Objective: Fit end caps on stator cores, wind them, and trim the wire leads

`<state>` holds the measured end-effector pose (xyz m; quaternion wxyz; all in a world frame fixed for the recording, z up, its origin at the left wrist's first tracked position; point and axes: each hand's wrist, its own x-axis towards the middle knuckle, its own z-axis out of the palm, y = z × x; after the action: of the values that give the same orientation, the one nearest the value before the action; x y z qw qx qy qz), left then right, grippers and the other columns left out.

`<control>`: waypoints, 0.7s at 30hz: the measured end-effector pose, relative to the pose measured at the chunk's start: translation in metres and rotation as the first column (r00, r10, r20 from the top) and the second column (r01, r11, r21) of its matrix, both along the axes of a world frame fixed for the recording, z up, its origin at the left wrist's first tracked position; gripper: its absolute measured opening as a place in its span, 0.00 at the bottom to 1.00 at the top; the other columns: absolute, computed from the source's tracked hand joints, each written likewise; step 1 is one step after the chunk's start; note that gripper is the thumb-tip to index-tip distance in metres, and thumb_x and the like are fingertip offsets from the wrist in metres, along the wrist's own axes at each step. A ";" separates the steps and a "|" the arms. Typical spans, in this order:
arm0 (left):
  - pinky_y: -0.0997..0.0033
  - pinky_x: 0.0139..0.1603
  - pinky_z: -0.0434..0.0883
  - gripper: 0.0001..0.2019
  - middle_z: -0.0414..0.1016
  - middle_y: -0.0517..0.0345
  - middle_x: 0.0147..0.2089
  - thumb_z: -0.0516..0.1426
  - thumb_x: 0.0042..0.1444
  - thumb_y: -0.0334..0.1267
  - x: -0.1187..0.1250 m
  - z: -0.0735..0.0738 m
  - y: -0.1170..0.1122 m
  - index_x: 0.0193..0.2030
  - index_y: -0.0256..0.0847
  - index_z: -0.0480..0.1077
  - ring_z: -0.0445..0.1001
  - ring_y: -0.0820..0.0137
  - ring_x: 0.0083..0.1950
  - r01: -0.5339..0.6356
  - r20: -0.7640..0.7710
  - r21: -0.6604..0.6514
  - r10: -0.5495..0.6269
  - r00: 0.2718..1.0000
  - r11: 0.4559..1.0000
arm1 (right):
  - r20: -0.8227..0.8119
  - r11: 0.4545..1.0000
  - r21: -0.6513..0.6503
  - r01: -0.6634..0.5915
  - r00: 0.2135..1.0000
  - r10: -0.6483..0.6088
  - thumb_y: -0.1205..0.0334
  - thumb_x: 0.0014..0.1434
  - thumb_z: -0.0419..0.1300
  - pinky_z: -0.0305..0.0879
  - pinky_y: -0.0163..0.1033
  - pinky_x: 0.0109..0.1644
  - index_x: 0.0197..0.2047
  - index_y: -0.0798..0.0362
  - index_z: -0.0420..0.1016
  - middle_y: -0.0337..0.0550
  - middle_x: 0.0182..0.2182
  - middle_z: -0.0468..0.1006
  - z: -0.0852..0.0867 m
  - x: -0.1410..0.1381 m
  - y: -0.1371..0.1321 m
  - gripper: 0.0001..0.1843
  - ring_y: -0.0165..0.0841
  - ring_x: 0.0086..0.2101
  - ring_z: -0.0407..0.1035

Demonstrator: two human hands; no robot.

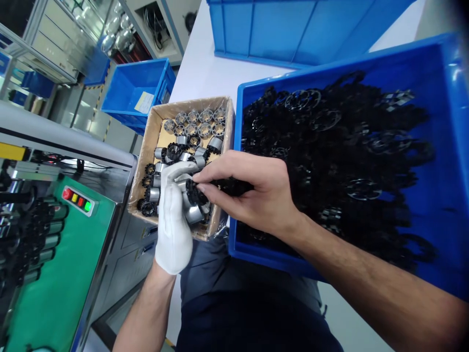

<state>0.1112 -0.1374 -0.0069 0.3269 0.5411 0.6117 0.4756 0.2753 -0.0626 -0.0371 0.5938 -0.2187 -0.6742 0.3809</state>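
Observation:
My left hand [174, 215], in a white glove, is closed around a silver metal cylinder [193, 213] over the near end of a cardboard box [146, 151]. My bare right hand [252, 188] pinches a black plastic ring [194, 191] against the end of that cylinder, and more black rings [230, 186] show under its fingers. The box holds several silver cylinders [198, 122], some capped with black rings. To the right, a blue bin [447, 161] is heaped with black plastic rings [330, 151].
A green machine panel with a red button and small lights [76, 199] stands at the left. An empty blue bin [293, 29] sits at the back of the white table [201, 68]. Another blue bin [135, 90] lies on the floor beyond.

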 end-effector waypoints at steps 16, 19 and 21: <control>0.51 0.85 0.71 0.24 0.82 0.53 0.70 0.54 0.80 0.63 0.002 0.012 0.002 0.64 0.52 0.83 0.76 0.50 0.79 0.041 0.097 -0.043 -0.037 0.995 0.998 | 0.046 0.995 -0.004 0.095 0.994 -0.095 0.65 0.70 0.74 0.81 0.42 0.42 0.48 0.42 0.92 0.41 0.39 0.87 0.000 0.002 -0.006 0.08 0.34 0.37 0.80; 0.48 0.67 0.85 0.26 0.86 0.51 0.56 0.57 0.75 0.70 -0.004 0.008 0.005 0.51 0.50 0.82 0.86 0.50 0.63 -0.033 0.214 -0.073 0.048 0.976 0.997 | -0.004 0.977 -0.195 0.084 0.996 -0.086 0.61 0.67 0.78 0.80 0.42 0.42 0.48 0.44 0.86 0.38 0.36 0.82 0.001 0.002 -0.004 0.09 0.34 0.35 0.76; 0.56 0.52 0.87 0.26 0.84 0.55 0.44 0.59 0.74 0.69 -0.007 0.006 0.010 0.42 0.48 0.75 0.88 0.58 0.47 -0.061 0.276 -0.080 0.080 0.958 0.995 | -0.077 0.942 -0.335 0.033 0.995 -0.063 0.56 0.64 0.81 0.79 0.40 0.40 0.43 0.45 0.80 0.36 0.34 0.79 0.001 -0.001 -0.002 0.15 0.33 0.34 0.75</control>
<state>0.1046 -0.1275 -0.0010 0.4116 0.4346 0.5946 0.5368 0.2746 -0.0647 -0.0360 0.5861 -0.3155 -0.5682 0.4838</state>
